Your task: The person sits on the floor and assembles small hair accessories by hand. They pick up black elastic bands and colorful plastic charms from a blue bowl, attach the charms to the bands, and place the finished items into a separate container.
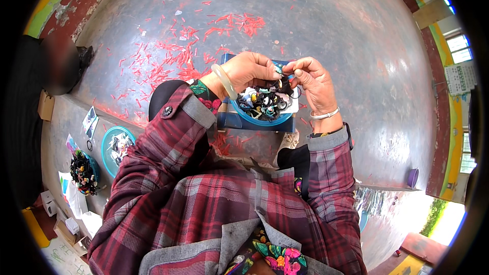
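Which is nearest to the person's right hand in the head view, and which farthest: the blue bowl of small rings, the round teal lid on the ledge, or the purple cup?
Measured from the right hand:
1. Blue bowl of small rings, just below the hand and slightly left, under both hands.
2. Purple cup, lower right, on the ledge's edge.
3. Round teal lid, far left on the ledge.

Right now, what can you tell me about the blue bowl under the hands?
The blue bowl is round and shallow, plastic by its look, with a light blue rim. It stands upright on a dark blue box on the grey floor, heaped with small black rings and pale bits. The left hand and right hand meet just above its far edge, pinching a small dark piece; whether they touch the rim is unclear.
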Action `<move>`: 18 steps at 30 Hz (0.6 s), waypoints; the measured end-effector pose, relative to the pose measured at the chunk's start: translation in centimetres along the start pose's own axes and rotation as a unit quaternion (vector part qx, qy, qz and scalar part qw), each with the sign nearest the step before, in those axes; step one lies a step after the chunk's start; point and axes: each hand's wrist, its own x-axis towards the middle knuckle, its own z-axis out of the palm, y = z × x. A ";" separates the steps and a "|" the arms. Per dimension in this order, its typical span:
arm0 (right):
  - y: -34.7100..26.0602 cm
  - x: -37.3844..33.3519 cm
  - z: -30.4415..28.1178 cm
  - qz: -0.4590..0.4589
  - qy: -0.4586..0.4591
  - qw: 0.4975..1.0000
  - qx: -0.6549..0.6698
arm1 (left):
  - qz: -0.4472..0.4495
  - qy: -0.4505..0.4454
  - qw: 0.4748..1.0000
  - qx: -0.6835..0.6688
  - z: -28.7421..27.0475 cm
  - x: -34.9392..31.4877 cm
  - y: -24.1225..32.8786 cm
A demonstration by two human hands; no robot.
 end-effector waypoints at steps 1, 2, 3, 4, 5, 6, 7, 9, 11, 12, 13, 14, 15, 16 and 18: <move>0.0 0.0 0.1 0.005 0.007 1.000 0.002 | 0.005 0.012 1.000 -0.006 0.0 0.0 0.0; 0.0 0.0 0.1 0.010 0.014 1.000 0.004 | 0.010 0.024 1.000 -0.012 0.0 0.0 0.0; 0.1 0.0 0.1 -0.001 0.014 1.000 -0.012 | 0.007 0.026 0.999 -0.017 -0.2 0.2 -0.2; 0.2 0.1 0.1 -0.012 0.014 0.999 -0.028 | 0.005 0.029 0.999 -0.021 -0.5 0.5 -0.4; 0.3 0.0 0.0 -0.023 0.015 0.999 -0.043 | 0.003 0.031 0.999 -0.026 -0.5 0.6 -0.5; 0.3 0.0 0.0 -0.029 0.017 0.998 -0.055 | 0.003 0.032 0.999 -0.037 -0.5 0.7 -0.5; 0.3 0.0 -0.1 -0.035 0.019 0.997 -0.067 | 0.004 0.033 0.998 -0.048 -0.4 0.6 -0.5; 0.3 0.0 -0.1 -0.045 0.009 0.993 -0.107 | 0.010 0.032 0.998 -0.061 -0.3 0.5 -0.5; 0.3 0.0 -0.4 -0.053 -0.015 0.985 -0.166 | 0.020 0.027 0.997 -0.067 -0.4 0.4 -0.5; 0.4 0.0 -0.4 -0.040 -0.005 0.989 -0.143 | 0.022 0.029 0.997 -0.065 -0.4 0.4 -0.5; 0.5 0.0 -0.4 -0.027 0.006 0.993 -0.119 | 0.025 0.031 0.997 -0.062 -0.4 0.4 -0.5; 0.6 0.0 -0.4 -0.014 0.017 0.995 -0.096 | 0.028 0.032 0.997 -0.060 -0.3 0.5 -0.5; 0.6 0.0 -0.4 -0.012 0.042 0.997 -0.066 | 0.032 0.046 0.996 -0.065 -0.2 0.5 -0.4; 0.6 0.0 -0.4 -0.010 0.067 0.997 -0.036 | 0.036 0.061 0.995 -0.070 0.0 0.5 -0.3; 0.7 0.2 -0.6 -0.008 0.091 0.996 0.018 | 0.056 0.077 0.992 -0.078 -0.1 0.5 -0.2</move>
